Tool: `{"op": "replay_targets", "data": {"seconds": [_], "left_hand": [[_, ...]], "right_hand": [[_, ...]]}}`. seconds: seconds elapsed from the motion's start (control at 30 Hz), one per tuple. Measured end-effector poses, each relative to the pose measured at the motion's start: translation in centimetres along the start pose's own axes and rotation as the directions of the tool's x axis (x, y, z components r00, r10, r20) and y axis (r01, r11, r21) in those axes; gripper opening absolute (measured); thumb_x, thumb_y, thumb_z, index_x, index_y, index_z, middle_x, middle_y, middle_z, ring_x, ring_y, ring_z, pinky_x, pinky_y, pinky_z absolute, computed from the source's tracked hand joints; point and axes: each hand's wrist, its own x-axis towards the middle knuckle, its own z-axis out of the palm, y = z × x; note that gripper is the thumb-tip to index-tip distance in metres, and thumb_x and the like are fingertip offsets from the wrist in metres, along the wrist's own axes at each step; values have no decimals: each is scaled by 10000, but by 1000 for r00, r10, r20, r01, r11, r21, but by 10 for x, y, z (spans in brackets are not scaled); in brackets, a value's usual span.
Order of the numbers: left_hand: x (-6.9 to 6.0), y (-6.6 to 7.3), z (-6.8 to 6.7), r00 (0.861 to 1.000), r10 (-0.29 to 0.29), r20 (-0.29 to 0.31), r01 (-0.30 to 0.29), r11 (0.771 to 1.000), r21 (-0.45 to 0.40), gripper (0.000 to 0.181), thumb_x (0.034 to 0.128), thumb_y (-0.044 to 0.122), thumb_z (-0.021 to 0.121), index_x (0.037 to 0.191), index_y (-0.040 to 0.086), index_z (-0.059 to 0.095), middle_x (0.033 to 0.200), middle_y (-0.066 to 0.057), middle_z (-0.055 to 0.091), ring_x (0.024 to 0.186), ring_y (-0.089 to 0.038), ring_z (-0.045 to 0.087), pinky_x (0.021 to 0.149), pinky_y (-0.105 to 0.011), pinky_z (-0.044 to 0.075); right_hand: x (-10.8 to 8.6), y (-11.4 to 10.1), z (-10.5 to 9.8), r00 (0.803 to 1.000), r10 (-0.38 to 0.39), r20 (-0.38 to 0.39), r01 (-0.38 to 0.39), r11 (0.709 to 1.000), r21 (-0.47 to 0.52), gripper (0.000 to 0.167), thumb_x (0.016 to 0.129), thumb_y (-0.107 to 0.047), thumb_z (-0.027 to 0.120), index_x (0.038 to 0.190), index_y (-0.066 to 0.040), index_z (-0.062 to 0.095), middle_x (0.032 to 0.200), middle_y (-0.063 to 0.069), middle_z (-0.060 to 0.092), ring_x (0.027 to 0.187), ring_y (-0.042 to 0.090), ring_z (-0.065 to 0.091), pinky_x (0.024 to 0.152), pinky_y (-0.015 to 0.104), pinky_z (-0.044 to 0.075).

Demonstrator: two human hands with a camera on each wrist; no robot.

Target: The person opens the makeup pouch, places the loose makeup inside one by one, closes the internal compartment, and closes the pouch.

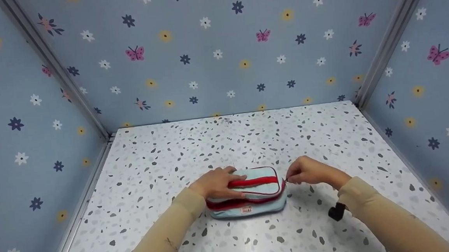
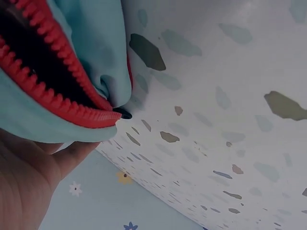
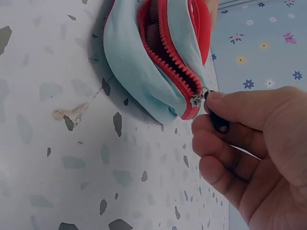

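A pale blue zippered pouch (image 1: 266, 209) with red trim and a red strap lies on the speckled table. Its red zipper (image 3: 168, 62) gapes, showing a dark interior; what is inside cannot be made out. From the left side, my left hand (image 1: 216, 183) rests on the pouch's top, fingers spread across it. In the left wrist view the zipper's other end (image 2: 98, 115) gapes too. At the pouch's right end, my right hand (image 1: 309, 170) pinches the black zipper pull (image 3: 218, 120) between thumb and fingers, beside the metal slider (image 3: 195, 100).
Blue flowered panels (image 1: 211, 45) stand behind and on both sides of the table (image 1: 163, 153), joined by metal corner posts (image 1: 390, 38). A small black object (image 1: 336, 212) hangs at my right cuff.
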Motion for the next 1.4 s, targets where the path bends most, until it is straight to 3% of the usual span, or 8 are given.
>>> {"op": "replay_targets", "data": {"seconds": [0.13, 0.23, 0.43, 0.67, 0.97, 1.2, 1.4], "left_hand": [[1, 5, 2, 1000, 20, -12, -20, 1000, 0, 890, 878, 825, 675, 1632, 388, 494, 1748, -88, 376, 1567, -410, 425, 1303, -582, 346], [2, 11, 6, 999, 42, -12, -42, 999, 14, 1023, 823, 775, 785, 1673, 338, 420, 1763, -108, 347, 1592, -423, 380, 1323, -612, 293], [2, 16, 8, 1000, 26, 11, -26, 999, 29, 1173, 783, 587, 920, 1732, 354, 272, 1796, -124, 273, 1627, -451, 304, 1345, -631, 218], [9, 13, 7, 1000, -5, 7, 5, 1000, 22, 1148, 802, 516, 915, 1735, 339, 271, 1793, -136, 278, 1625, -462, 303, 1335, -642, 238], [17, 11, -6, 997, -71, 37, 70, 997, 12, 1094, 844, 532, 879, 1737, 312, 287, 1776, -146, 309, 1590, -476, 359, 1297, -688, 287], [18, 14, -9, 996, -83, 35, 82, 996, 14, 1084, 837, 503, 902, 1728, 299, 319, 1752, -162, 344, 1551, -474, 411, 1285, -673, 323], [18, 15, -5, 996, -84, 38, 84, 996, 1, 1095, 836, 500, 905, 1732, 316, 303, 1766, -164, 318, 1570, -479, 381, 1271, -682, 339]], "right_hand": [[2, 2, 1, 999, -3, -45, 2, 1000, -28, 92, 971, -27, 756, 983, 28, 829, 837, 81, 784, 716, 60, 635, 650, 224, 543], [4, 5, 3, 998, -8, -68, 5, 999, -54, 80, 969, -28, 761, 965, 0, 835, 842, 62, 790, 716, 44, 632, 649, 221, 543], [8, 6, 5, 994, -19, -107, 8, 995, -102, 82, 972, -37, 763, 940, -26, 838, 840, 30, 789, 720, 30, 620, 658, 218, 539], [11, 8, 1, 983, -11, -185, -15, 990, -142, 84, 978, -38, 764, 955, -5, 838, 867, 57, 805, 750, 54, 627, 682, 242, 543], [16, 7, 1, 959, 18, -284, -65, 985, -159, 108, 998, -28, 734, 1005, 14, 834, 914, 73, 817, 791, 83, 667, 723, 281, 576], [14, 4, 5, 976, -52, -211, 14, 984, -176, 105, 987, -26, 735, 958, 28, 820, 838, 54, 785, 727, 45, 603, 668, 245, 534], [14, 8, 10, 989, -34, -143, 24, 997, -71, 92, 973, -15, 737, 947, 25, 816, 859, 73, 791, 726, 28, 602, 671, 211, 528]]}}
